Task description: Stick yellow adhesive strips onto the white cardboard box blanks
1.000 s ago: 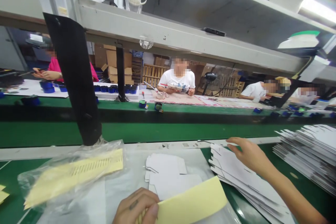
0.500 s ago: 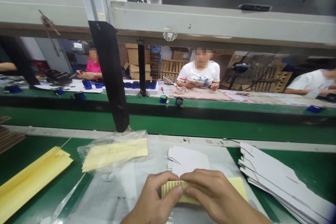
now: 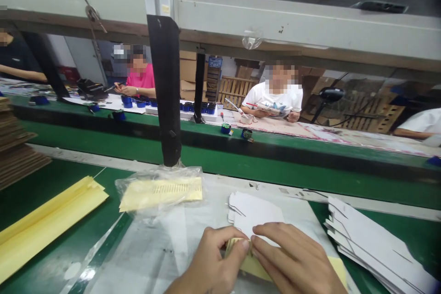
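Observation:
My left hand [image 3: 217, 259] pinches the left end of a yellow label sheet [image 3: 253, 267] between thumb and fingers, and that end curls up. Fingers drawn together, my right hand [image 3: 292, 257] holds the same sheet from the right, its fingertips close by the left thumb. The right hand covers much of the sheet, and a yellow end [image 3: 338, 270] shows beyond it. Just past my hands lie flat white box blanks [image 3: 257, 209]. Farther left, a clear plastic bag [image 3: 161, 190] contains yellow sheets printed with rows of dark marks.
Yellow paper [image 3: 51, 229] lies at the left, with stacked brown cardboard [image 3: 20, 156] behind it. More white blanks [image 3: 379, 243] are piled at the right. A black-wrapped post [image 3: 165, 92] rises before the green conveyor [image 3: 213, 161], which carries blue round parts [image 3: 225, 128]. Co-workers sit beyond.
The view has swung left, so the scene sits farther right. The left end of the label sheet is bent up more, and my right fingers are straighter.

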The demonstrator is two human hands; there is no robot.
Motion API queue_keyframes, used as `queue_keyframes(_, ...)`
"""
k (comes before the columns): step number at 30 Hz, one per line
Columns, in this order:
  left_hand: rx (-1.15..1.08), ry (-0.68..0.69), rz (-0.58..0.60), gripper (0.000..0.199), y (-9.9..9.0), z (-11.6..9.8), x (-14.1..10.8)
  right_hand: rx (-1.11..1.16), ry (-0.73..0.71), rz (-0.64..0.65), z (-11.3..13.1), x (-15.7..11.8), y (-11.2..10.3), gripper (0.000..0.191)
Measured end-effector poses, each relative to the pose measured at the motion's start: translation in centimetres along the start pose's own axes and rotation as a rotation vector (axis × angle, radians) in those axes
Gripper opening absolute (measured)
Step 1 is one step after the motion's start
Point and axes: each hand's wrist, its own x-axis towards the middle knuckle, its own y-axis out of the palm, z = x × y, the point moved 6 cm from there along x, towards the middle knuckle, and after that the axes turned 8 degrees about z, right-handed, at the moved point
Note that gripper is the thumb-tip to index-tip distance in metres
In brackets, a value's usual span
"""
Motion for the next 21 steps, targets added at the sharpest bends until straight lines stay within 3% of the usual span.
queue_keyframes(9,-0.016,-0.008,0.014,0.031,0.2,-0.4,-0.1,0.075,-0.12,0.019,0.6,-0.1,0.1,0.02)
queue_keyframes(17,0.074,-0.109,0.026,0.033,0.4,-0.2,-0.4,0.412,0.148,0.131,-0.7,0.1,1.0,0.013)
queue_keyframes(21,0.094,-0.169,-0.008,0.035,0.3,0.6,-0.8,0.34,0.118,0.013,0.0,0.3,0.0,0.016)
